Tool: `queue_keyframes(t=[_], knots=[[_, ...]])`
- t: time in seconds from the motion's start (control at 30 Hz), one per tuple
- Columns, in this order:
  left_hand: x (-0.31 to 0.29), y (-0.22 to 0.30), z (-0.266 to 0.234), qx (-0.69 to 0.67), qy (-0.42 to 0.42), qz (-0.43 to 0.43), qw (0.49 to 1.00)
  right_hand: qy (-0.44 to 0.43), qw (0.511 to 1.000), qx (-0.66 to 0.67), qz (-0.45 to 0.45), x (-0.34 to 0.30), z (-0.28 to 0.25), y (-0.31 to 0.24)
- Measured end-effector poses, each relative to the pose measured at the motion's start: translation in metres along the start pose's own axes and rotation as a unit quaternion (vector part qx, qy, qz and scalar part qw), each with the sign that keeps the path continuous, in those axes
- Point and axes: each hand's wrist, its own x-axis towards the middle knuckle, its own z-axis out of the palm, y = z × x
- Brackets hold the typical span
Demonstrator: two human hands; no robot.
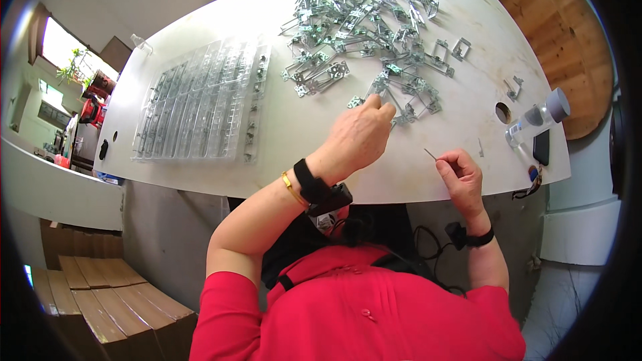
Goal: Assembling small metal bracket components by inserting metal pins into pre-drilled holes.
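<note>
At the near edge of a loose pile of silvery metal brackets, my left hand has its fingers bent and closed on a metal bracket. The fingertips partly hide that piece, and I cannot tell whether it is lifted off the others. To the right, just above the table's near edge, my right hand pinches a thin metal pin between thumb and forefinger. The pin points up and to the left, apart from the pile. Another thin metal piece lies on the table beside this hand.
Stacked clear plastic trays with metal parts fill the left of the white table. On the right are a clear bottle, a dark phone, a round hole and a small bracket. Cardboard boxes stand lower left.
</note>
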Motion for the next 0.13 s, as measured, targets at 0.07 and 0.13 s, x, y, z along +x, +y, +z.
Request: queue_keyframes(t=[0.07, 0.13], knots=[[0.014, 0.005, 0.003, 0.028, -0.034, -0.032, 0.999, -0.003, 1.0, 0.007, -0.004, 0.0, -0.002, 0.003], [0.027, 0.005, 0.01, 0.048, -0.072, -0.069, 0.994, -0.002, 1.0, 0.012, -0.007, -0.001, -0.004, 0.006]])
